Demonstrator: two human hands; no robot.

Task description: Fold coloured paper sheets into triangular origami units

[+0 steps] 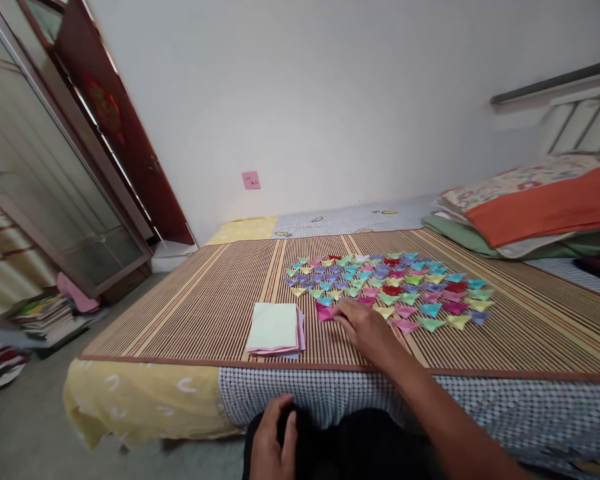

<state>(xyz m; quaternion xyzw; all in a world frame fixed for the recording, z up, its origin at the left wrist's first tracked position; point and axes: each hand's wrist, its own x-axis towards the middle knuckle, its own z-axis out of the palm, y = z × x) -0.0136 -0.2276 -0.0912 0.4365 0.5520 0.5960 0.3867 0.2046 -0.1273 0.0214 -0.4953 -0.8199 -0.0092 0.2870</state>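
Note:
My right hand (363, 325) reaches over the striped mat, thumb and fingers pinched at the edge of a magenta folded paper piece (324, 311). It is at the front left of many small folded paper pieces (392, 291) in several colours, set out in rows. Part of the rows is hidden behind the hand. Left of it lies a stack of square paper sheets (274, 325), pale green on top with pink and lilac edges below. My left hand (276, 440) rests on my dark-clothed knee, holding nothing, its thumb apart from the loosely bent fingers.
The striped mat (205, 300) covers a bed with a yellow and checked sheet (150, 400). Folded bedding (540, 207) is piled at the back right. A pink note (251, 180) is on the wall. Books (45, 313) stand low at the left, near a glass-panelled door (55, 167).

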